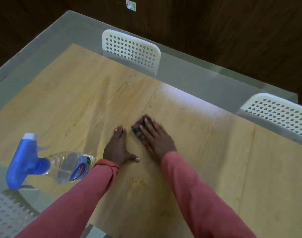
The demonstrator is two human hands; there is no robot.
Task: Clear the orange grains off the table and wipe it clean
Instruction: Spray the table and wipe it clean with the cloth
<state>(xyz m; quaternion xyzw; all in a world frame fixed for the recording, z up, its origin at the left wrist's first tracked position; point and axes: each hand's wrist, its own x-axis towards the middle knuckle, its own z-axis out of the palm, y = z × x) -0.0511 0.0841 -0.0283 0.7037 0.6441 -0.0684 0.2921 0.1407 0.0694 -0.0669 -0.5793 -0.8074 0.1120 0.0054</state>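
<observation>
Fingers (147, 125) of the right hand (157, 140) lie straight and press a dark cloth (137, 131) flat on the table (215, 152). Orange grains (137, 180) lie well apart from them, toward 6 o'clock. I judge the cloth should be drawn back with even pressure to gather them. Left hand (117, 146) rests flat, fingers straight; spray bottle (57, 164) lies at 9 o'clock.

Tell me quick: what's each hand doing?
Left hand: open, flat on the pale wooden table.
Right hand: open, fingers pressing a dark blurred cloth.
</observation>
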